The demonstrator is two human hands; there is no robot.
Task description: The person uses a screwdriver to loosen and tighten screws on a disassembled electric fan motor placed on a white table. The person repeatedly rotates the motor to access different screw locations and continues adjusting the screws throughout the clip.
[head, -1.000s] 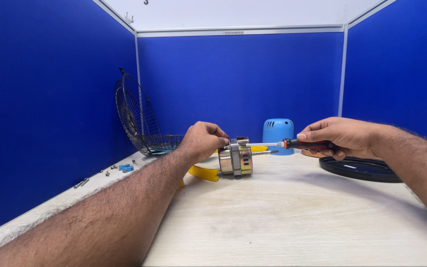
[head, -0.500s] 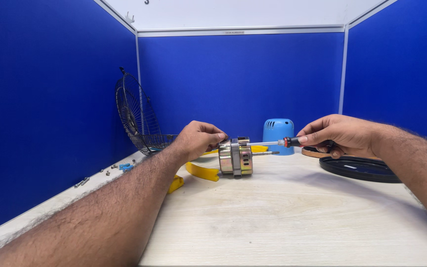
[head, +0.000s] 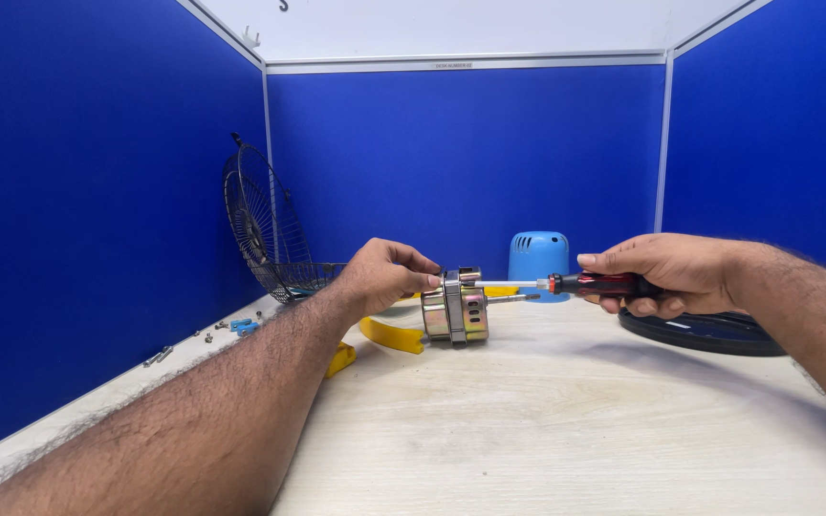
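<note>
Silver-gold motor [head: 455,306]; red-and-black screwdriver [head: 597,284]; yellow blades [head: 392,334]; light-blue cover [head: 538,256]; black wire grille [head: 262,229]; pale wood-grain bench [head: 547,430].

Open tabletop [head: 547,430] in front of the motor [head: 455,306], yellow blades [head: 392,335] lying just left of it, wire guard [head: 265,229] leaned in the left corner, blue cover [head: 538,258] behind, black ring [head: 709,333] at right, blue walls [head: 88,191] on three sides

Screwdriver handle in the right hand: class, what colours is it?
Black with red, on the screwdriver handle; head view shows it.

Shiny metal motor [head: 455,306]; glossy plastic screwdriver handle [head: 597,284]; matt pale wood-grain table [head: 547,420].
</note>
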